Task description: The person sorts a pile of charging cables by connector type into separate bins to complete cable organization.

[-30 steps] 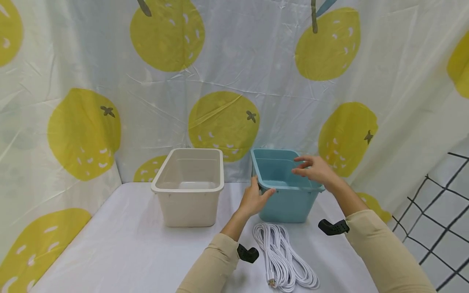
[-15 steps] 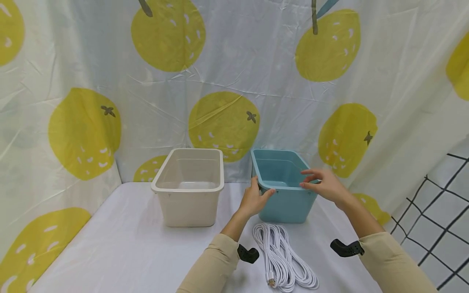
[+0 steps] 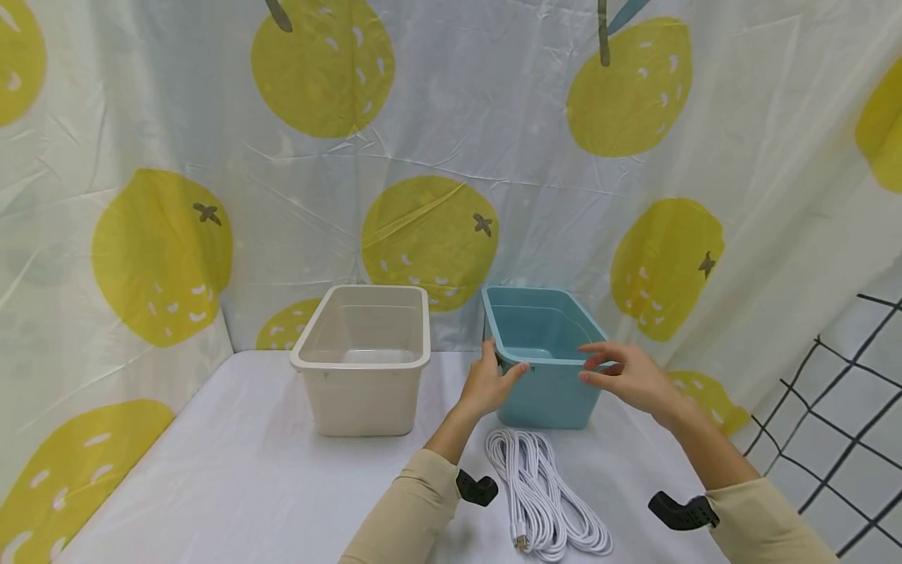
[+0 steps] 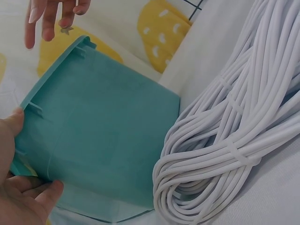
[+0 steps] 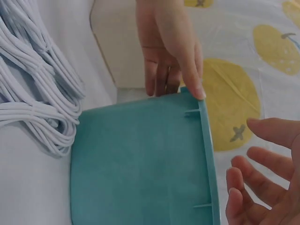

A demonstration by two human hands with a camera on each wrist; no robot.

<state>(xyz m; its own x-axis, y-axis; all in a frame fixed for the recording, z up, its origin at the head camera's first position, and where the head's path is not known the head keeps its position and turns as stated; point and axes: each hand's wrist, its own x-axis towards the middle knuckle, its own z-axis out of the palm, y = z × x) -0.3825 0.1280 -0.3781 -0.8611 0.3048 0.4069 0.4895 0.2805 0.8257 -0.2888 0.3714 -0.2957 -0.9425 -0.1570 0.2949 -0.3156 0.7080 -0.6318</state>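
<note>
A teal plastic bin point(image 3: 546, 395) stands upright on the white-covered table. At its front left corner, my left hand point(image 3: 486, 385) grips the rim, thumb in front and fingers along the side; the right wrist view shows this left hand point(image 5: 168, 49) too. Near the bin's front right corner hovers my right hand point(image 3: 630, 377), its fingers loosely bent and holding nothing. A gap separates the right hand point(image 5: 267, 176) from the bin's rim point(image 5: 209, 154) in the right wrist view. In front of the bin lies a bundled white cable point(image 3: 546, 501), its metal connector towards me.
A beige bin point(image 3: 366, 399) of similar shape stands left of the teal one. Behind both hangs a white curtain point(image 3: 535, 211) with yellow fruit prints. To the right is a cloth with a black grid pattern point(image 3: 846, 423).
My right hand has moved down and to the right, from above the teal bin's opening to beside its front right corner. The left hand, both bins and the cable stay put.
</note>
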